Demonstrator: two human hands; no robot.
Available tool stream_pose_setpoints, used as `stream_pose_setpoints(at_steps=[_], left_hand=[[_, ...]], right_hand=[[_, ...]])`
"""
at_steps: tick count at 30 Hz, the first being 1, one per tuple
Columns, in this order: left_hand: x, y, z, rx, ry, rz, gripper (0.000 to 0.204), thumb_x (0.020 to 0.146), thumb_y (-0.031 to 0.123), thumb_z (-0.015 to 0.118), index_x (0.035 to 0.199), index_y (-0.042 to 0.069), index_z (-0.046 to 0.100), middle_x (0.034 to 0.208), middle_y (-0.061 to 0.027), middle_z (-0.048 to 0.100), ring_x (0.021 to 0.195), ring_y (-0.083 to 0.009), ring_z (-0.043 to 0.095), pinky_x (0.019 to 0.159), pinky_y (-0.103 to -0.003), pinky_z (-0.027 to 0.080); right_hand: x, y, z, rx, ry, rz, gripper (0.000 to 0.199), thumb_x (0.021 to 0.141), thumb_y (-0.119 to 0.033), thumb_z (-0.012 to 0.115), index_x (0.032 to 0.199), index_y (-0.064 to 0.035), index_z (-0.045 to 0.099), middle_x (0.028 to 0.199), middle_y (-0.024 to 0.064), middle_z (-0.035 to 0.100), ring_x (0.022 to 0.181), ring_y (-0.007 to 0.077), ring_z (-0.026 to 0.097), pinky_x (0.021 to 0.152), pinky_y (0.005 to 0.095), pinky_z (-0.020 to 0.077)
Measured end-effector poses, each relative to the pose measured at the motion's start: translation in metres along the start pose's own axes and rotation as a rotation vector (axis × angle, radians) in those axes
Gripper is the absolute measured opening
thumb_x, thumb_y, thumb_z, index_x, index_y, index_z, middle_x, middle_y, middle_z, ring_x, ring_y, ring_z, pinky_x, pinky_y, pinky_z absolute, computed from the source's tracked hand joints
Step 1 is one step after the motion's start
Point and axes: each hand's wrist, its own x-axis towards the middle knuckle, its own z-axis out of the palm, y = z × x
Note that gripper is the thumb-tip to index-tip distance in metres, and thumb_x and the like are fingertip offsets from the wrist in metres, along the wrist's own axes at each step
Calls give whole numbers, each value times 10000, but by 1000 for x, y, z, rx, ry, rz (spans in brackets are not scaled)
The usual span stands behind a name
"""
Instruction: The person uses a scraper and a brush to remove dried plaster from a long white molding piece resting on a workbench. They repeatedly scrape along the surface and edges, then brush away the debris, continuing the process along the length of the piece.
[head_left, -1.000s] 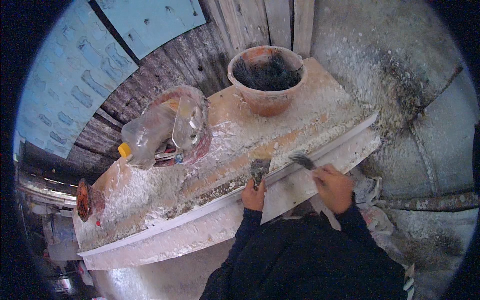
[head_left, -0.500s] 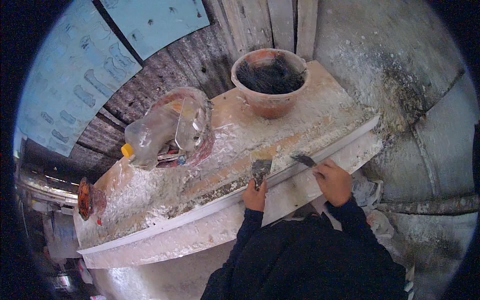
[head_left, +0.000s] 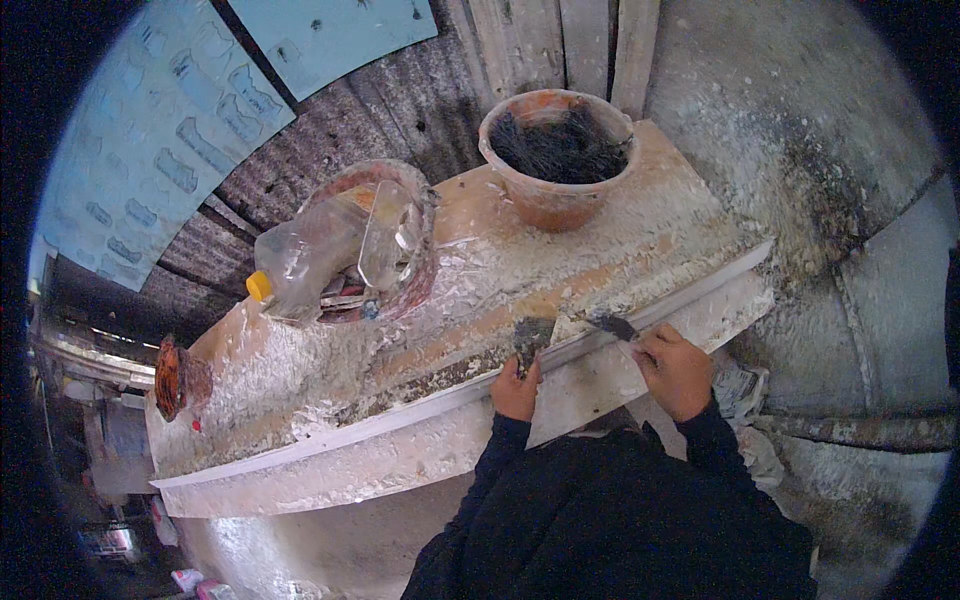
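My left hand [head_left: 515,388] is closed around the lower end of a flat dark grey tuft [head_left: 533,338], which fans out above the fingers like a bundle of bristles. Between the fingertips of my right hand [head_left: 677,371] is a smaller dark tuft [head_left: 613,326], its tip pointing left toward the first one. A narrow gap seems to separate the two tufts. Both hands are over the front edge of a dust-covered table [head_left: 560,297]. Farther back stands an orange-brown bowl [head_left: 560,205], filled with loose black fibres [head_left: 562,147].
A round container [head_left: 425,270] left of the bowl holds a clear plastic bottle [head_left: 305,245] with a yellow cap and a clear tray [head_left: 381,235]. An orange-brown coil-like object [head_left: 171,380] sits at the table's left end. A raised pale strip [head_left: 400,410] runs along the front edge.
My right hand's tuft has come closer to the one in my left hand. The whole view has shifted slightly. Both hands keep their grip.
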Motion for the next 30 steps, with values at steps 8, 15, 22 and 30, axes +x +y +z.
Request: stream_pose_setpoints(at_steps=[8, 15, 22, 30], left_hand=[[0, 3, -2, -48, -40, -10, 216, 810, 233, 634, 898, 40, 595, 610, -36, 602, 477, -88, 536, 439, -242, 418], [-5, 7, -3, -205, -11, -118, 230, 816, 205, 632, 904, 2, 570, 643, -45, 597, 514, -92, 548, 423, -216, 408], [-14, 20, -18, -286, 203, -120, 243, 807, 164, 644, 965, 1, 558, 696, -43, 593, 532, -73, 544, 392, -196, 388], [-18, 26, -4, -191, 395, -171, 252, 811, 212, 646, 954, 19, 570, 704, -21, 594, 523, -66, 532, 398, -197, 390]], right_hand=[[6, 18, -4, 24, 99, 86, 130, 722, -129, 650, 846, -88, 644, 825, 70, 574, 702, 267, 592, 610, 338, 467], [12, 37, -30, 32, 43, 53, 190, 718, -138, 654, 904, -100, 638, 862, 77, 580, 730, 270, 599, 633, 343, 476], [33, 69, -11, 60, -181, -131, 208, 727, -194, 633, 919, -114, 629, 924, 82, 586, 751, 291, 599, 646, 373, 492], [81, 88, 7, 32, -331, -388, 163, 743, -224, 605, 860, -115, 634, 847, 56, 575, 726, 278, 594, 603, 384, 485]])
